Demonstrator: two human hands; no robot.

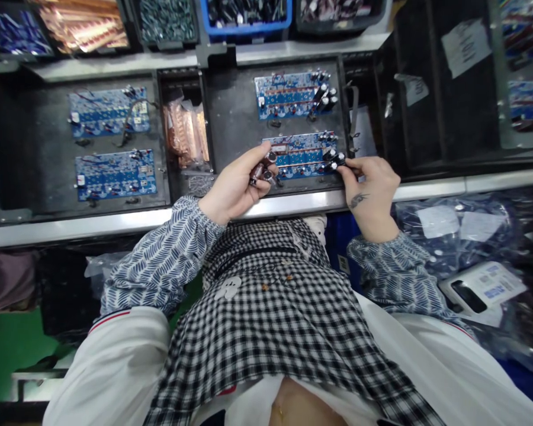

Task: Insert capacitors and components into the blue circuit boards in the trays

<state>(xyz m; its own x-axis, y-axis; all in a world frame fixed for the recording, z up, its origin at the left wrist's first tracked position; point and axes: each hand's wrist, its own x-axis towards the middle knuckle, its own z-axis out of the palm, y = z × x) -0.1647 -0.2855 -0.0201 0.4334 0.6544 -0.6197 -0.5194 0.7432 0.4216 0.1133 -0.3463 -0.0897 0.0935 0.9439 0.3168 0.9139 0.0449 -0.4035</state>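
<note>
My left hand (237, 183) is closed around several dark cylindrical capacitors (262, 170), held just left of the near blue circuit board (299, 155). My right hand (371, 183) pinches a black capacitor (337, 161) at that board's right end, among other capacitors standing there. A second blue board (288, 94) with capacitors at its right end lies farther back in the same black tray (231, 118).
Another black tray (31, 154) at the left holds two more blue boards (109, 112). A narrow bin with copper parts in a bag (186, 133) sits between the trays. Bins of components (244, 12) line the back. Bagged parts (462, 231) lie at the right.
</note>
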